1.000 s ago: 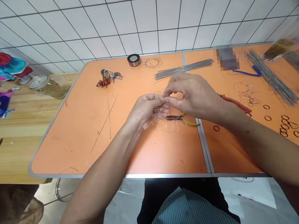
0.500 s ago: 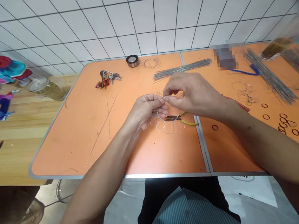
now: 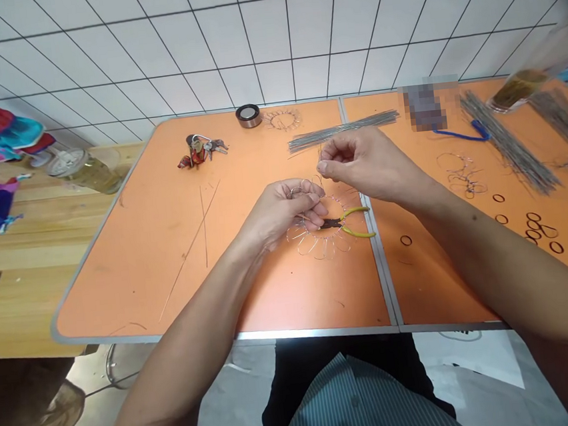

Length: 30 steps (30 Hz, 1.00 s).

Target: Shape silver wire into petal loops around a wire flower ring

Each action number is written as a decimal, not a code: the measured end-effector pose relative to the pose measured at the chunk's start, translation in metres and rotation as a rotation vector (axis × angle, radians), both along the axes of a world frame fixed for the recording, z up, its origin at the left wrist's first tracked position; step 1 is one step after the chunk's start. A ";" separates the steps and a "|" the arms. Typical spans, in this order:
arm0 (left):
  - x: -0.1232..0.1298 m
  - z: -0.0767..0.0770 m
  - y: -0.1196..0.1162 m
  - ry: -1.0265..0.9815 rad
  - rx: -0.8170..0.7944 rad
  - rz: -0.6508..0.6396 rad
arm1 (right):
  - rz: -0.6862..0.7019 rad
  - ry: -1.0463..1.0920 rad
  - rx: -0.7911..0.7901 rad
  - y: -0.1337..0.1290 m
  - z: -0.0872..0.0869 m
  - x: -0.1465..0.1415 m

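A thin wire ring with petal-like loops (image 3: 317,243) hangs in front of me, pinched at its upper left by my left hand (image 3: 288,209). My right hand (image 3: 357,162) is up and to the right, thumb and forefinger closed on a fine wire end (image 3: 322,181) that seems to run down to the ring. Seen through the ring, pliers (image 3: 355,213) with yellow handles lie on the orange table (image 3: 164,218); my left fingertips overlap their jaws. The exact grip on the wire is too fine to make out.
Wire bundles (image 3: 341,130) lie at the back, another wire bundle (image 3: 511,144) on the right. Keys (image 3: 202,148), a tape roll (image 3: 248,116) and a second looped wire ring (image 3: 282,119) sit near the wall. Small dark rings (image 3: 533,222) and a tilted glass (image 3: 518,90) are at right.
My right hand has drawn up and slightly right, away from my left fingers, with the wire between its fingertips. More of the ring and pliers now shows.
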<state>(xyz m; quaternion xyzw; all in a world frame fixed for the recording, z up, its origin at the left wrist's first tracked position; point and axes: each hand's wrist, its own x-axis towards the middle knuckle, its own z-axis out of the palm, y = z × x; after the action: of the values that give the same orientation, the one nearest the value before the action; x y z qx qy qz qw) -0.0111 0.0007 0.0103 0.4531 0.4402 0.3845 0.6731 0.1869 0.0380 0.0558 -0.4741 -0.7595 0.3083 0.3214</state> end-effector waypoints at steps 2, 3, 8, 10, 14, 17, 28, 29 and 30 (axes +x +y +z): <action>0.001 0.002 -0.001 -0.005 -0.010 0.015 | 0.004 0.010 0.003 -0.001 0.002 0.000; 0.001 0.002 -0.001 -0.008 -0.014 0.021 | 0.020 0.007 0.007 -0.002 0.003 0.001; -0.001 -0.001 0.001 -0.029 -0.027 0.028 | 0.114 -0.102 0.108 -0.011 0.011 0.001; -0.001 -0.002 0.001 -0.031 -0.035 0.032 | 0.118 -0.150 0.169 -0.014 0.011 0.001; 0.000 0.000 0.000 -0.025 -0.034 0.039 | 0.097 -0.175 0.195 -0.014 0.009 0.001; 0.000 0.002 -0.001 -0.026 -0.019 0.030 | 0.047 -0.132 0.148 -0.013 0.008 0.000; -0.001 0.004 -0.003 0.023 0.010 -0.053 | 0.044 -0.036 -0.031 -0.003 0.000 -0.001; 0.000 0.003 -0.004 0.023 0.011 -0.053 | 0.044 -0.027 -0.042 -0.002 -0.001 -0.001; 0.001 0.002 -0.004 0.022 0.013 -0.050 | 0.044 -0.021 -0.048 -0.002 -0.002 -0.001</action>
<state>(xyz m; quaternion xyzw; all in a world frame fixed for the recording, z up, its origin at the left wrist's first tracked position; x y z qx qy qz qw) -0.0106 -0.0029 0.0125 0.4727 0.4333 0.3655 0.6747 0.1862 0.0358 0.0535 -0.4682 -0.7654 0.3285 0.2949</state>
